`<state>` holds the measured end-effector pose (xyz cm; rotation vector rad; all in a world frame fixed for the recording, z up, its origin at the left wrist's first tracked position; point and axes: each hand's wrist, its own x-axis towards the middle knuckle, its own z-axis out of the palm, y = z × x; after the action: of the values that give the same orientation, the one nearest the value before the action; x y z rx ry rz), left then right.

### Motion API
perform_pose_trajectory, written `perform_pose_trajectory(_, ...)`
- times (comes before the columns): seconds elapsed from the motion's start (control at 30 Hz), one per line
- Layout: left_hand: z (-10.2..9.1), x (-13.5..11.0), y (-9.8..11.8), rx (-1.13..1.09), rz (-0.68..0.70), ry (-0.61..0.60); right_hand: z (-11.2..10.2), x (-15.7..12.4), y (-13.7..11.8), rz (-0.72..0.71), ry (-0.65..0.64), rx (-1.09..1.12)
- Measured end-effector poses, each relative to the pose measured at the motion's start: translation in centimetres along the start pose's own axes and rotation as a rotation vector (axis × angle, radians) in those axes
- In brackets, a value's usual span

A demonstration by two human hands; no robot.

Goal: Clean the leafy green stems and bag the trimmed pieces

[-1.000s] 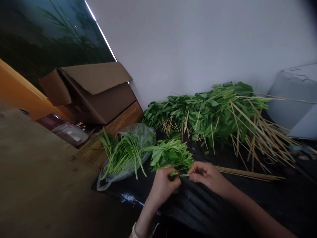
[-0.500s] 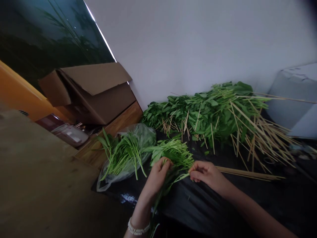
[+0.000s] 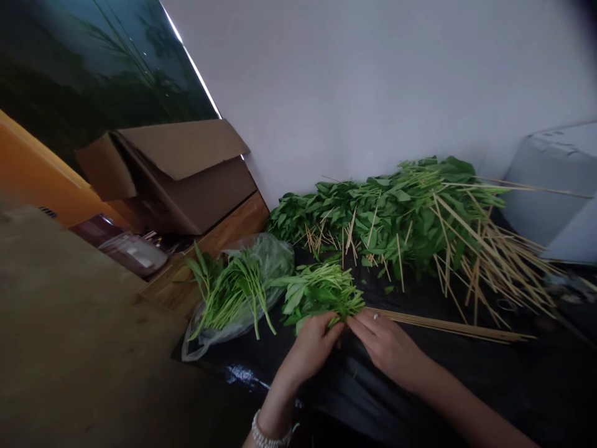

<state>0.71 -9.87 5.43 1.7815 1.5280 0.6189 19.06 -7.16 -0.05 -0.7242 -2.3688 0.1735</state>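
My left hand (image 3: 317, 345) is closed at the near edge of a small pile of leafy greens (image 3: 321, 286), its fingers curled round green stems. Close beside it, my right hand (image 3: 387, 348), wearing a ring, pinches at the stem ends of the same greens. The fingertips of both hands almost meet, and what lies under them is partly hidden. A bundle of thin wooden sticks (image 3: 448, 325) lies just beyond my right hand. To the left, more long-stemmed greens (image 3: 233, 292) rest on a clear plastic bag (image 3: 212, 336).
Along the wall runs a big heap of greens (image 3: 373, 218) with many sticks (image 3: 508, 267) poking out at its right. Black sheeting (image 3: 382, 398) covers the work surface. An open cardboard box (image 3: 196, 193) stands back left, a pale grey bin (image 3: 555, 186) far right.
My hands have come together at the small pile; the right moved left, the left shifted down and right. The loose greens that hung below my left hand are mostly out of sight.
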Motion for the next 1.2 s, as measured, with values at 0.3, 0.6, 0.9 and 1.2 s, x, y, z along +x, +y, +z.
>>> perform_pose_trajectory(0.3, 0.2, -0.5, 0.4, -0.074, 0.041, -0.062, 0.1, 0.4, -0.3, 0.002, -0.044, -0.145)
perform_pose_trajectory(0.6, -0.4, 0.0, -0.1, -0.302, 0.073, -0.005, -0.9, 1.2, -0.6, 0.532, -0.046, 0.722)
perform_pose_trajectory(0.9, -8.7, 2.0, 2.4, 0.095, 0.07, 0.498, -0.5, 1.2, 0.0, 0.658, -0.018, 0.832)
perform_pose_trajectory(1.2, -2.7, 9.2, -0.2, 0.489, 0.232, 0.364, -0.2, 0.9, 0.0, 0.589, -0.069, 0.793)
